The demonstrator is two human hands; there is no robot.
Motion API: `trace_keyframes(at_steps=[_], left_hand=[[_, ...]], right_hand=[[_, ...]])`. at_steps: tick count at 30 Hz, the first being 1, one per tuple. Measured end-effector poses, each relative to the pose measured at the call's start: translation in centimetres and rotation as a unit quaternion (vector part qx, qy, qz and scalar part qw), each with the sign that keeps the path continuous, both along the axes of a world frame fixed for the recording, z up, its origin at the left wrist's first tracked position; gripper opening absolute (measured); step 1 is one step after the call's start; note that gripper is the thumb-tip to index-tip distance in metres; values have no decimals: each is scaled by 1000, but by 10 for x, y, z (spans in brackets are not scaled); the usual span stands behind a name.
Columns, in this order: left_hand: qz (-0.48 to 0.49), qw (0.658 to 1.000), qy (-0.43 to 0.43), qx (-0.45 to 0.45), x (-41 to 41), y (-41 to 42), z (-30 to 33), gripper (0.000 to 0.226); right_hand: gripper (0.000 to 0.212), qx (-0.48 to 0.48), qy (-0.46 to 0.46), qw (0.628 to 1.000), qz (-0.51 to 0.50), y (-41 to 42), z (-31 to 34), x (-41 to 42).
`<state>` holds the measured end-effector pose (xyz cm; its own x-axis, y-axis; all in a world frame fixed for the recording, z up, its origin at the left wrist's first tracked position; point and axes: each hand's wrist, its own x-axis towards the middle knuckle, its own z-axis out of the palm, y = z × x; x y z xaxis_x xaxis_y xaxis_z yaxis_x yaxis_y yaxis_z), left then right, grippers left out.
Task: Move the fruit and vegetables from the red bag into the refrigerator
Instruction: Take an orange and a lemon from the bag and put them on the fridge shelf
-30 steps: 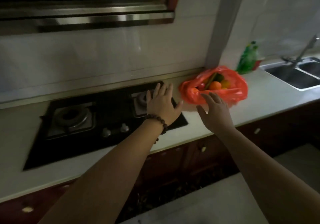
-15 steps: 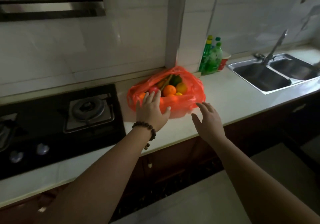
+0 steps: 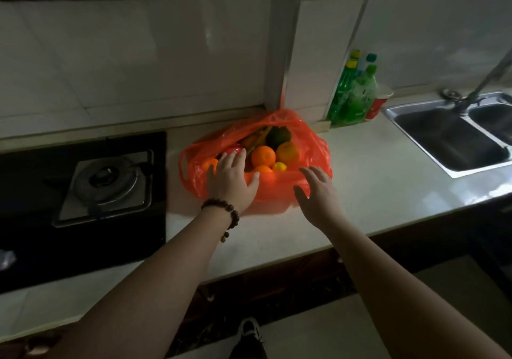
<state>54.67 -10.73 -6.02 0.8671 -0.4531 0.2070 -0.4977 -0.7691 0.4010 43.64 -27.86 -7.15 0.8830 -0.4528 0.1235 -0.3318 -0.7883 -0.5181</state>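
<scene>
A red plastic bag (image 3: 310,148) lies open on the white counter (image 3: 374,181) against the tiled wall. Inside it I see several oranges (image 3: 263,155), a small yellow fruit (image 3: 279,166), a dark green vegetable (image 3: 278,136) and something red (image 3: 231,150). My left hand (image 3: 231,181), with a bead bracelet at the wrist, lies with spread fingers on the bag's near left side, fingertips at its mouth. My right hand (image 3: 318,195) hovers open at the bag's near right corner, fingers straight. No refrigerator is in view.
A black gas hob (image 3: 83,192) with a steel burner sits left of the bag. Green bottles (image 3: 354,95) and a red cup (image 3: 378,103) stand behind on the right. A steel double sink (image 3: 454,136) with a tap lies far right. Dark cabinets run under the counter.
The view swung right from the hob to the bag. Both hands reached forward; my left hand came onto the bag's left side and my right hand drew up to its right corner.
</scene>
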Motion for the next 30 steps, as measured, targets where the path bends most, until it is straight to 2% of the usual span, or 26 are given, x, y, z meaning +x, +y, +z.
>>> trace_keyframes(at_steps=[7,13,17,21,24,26,30], left_hand=[[17,999,43,18,49,-57,-25,59],[81,990,98,67,55,-96,-51,74],[120,982,102,102,50,-108,-67,73],[136,973,85,167,37,-106,-76,88],[156,970,70,175,29,-103,-86,95],[165,970,63,168,27,-103,-89,95],[176,968,74,161,26,-107,-87,92]], right_hand=[[53,-23,54,997,46,-43,2,72],[55,-36,87,991,96,-73,-14,105],[61,-54,102,981,156,-85,-27,127],[75,-81,153,960,219,-90,-42,135],[81,-91,191,947,243,-95,-51,134],[76,-104,189,943,253,-96,-57,134],[50,-99,146,951,256,-96,-68,131]])
